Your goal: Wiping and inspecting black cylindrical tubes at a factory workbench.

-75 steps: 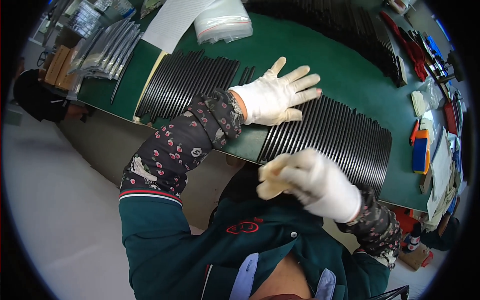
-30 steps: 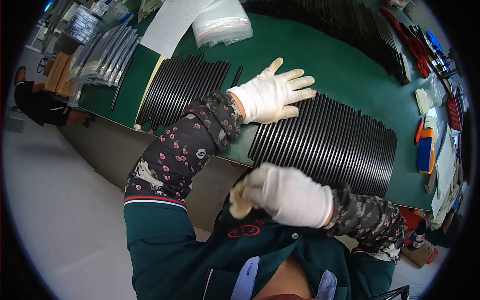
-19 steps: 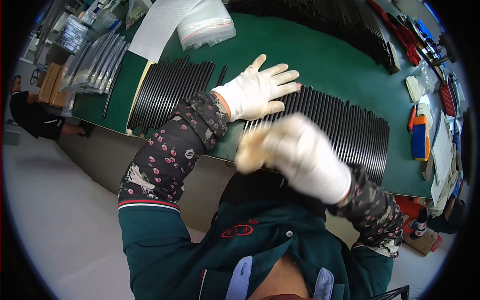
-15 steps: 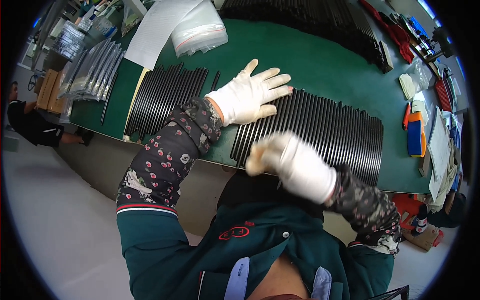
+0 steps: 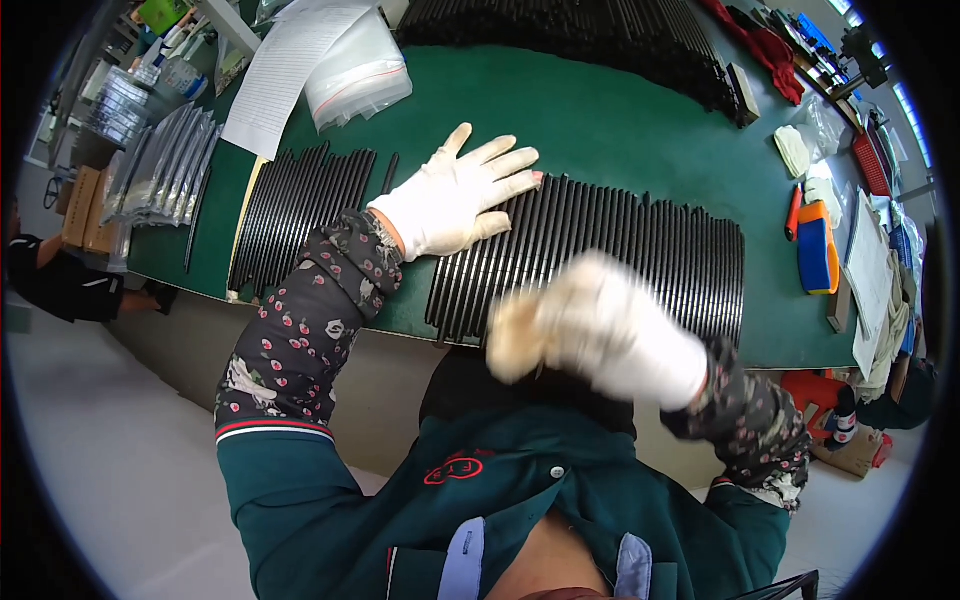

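Observation:
My left hand [image 5: 455, 195], in a white glove, is spread with its fingers apart. It lies on the green table at the left end of a wide row of thin black rods [image 5: 640, 250], its fingertips against the upper left rods. My right hand [image 5: 610, 325], also gloved, is above the lower part of this row and blurred by motion. A tan shape shows at its finger end; I cannot tell whether that is the glove's fingers or something held. Left of my left wrist lies a smaller group of black rods [image 5: 305, 205], with a single rod [image 5: 391, 173] beside it.
Across the far side of the green table [image 5: 480, 110] lies a big pile of black rods [image 5: 590, 35]. Plastic bags [image 5: 357, 80] and a paper sheet [image 5: 275, 85] are at upper left, near bagged bundles [image 5: 165, 165]. A blue-and-orange tape roll [image 5: 817, 250] sits right. Another person [image 5: 65, 280] is far left.
The whole view has shifted, so the table things appear further left. My right hand is still moving over the rods, blurred in both frames. My left hand stays spread beside the row.

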Demonstrator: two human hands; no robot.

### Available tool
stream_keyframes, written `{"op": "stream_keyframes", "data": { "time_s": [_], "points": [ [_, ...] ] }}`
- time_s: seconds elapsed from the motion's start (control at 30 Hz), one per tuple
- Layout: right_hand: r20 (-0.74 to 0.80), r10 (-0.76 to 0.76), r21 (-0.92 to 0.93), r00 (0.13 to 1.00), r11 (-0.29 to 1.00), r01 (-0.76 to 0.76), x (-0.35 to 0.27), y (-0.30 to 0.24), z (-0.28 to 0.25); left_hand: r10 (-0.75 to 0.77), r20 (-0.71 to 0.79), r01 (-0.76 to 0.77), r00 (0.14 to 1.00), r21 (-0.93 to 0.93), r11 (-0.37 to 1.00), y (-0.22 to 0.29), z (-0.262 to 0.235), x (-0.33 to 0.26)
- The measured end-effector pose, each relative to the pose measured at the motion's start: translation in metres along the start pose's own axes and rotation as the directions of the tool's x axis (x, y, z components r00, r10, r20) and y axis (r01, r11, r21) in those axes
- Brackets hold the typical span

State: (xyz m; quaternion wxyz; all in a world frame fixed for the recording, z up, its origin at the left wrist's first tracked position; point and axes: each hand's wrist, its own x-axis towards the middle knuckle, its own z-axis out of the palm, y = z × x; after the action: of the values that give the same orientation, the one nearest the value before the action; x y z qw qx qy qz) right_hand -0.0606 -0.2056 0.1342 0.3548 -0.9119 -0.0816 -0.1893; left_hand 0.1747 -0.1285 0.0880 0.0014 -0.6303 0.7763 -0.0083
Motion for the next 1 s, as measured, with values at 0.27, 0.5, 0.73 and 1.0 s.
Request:
{"op": "stream_keyframes", "data": {
  "time_s": [0.27,0.5,0.73,1.0],
  "points": [
    [0.503,-0.041,0.075,0.863,0.997,0.003,-0.017,-0.017,0.006,-0.008,0.002,0.008,1.0,0.0,1.0,0.0,-0.001,0.0],
    [0.212,-0.079,0.056,0.974,0.996,0.068,0.012,0.029,0.033,0.002,-0.04,-0.004,0.999,-0.036,0.999,-0.005,0.004,-0.003],
    [-0.09,-0.072,-0.136,0.993,0.989,0.059,0.037,0.051,0.028,0.006,-0.026,-0.005,1.0,0.038,0.999,0.0,0.002,0.0],
    [-0.088,-0.174,-0.04,0.981,0.985,0.171,0.044,0.021,0.018,-0.011,-0.029,0.011,1.0,0.021,1.0,0.0,0.002,-0.002]
  ]
}}
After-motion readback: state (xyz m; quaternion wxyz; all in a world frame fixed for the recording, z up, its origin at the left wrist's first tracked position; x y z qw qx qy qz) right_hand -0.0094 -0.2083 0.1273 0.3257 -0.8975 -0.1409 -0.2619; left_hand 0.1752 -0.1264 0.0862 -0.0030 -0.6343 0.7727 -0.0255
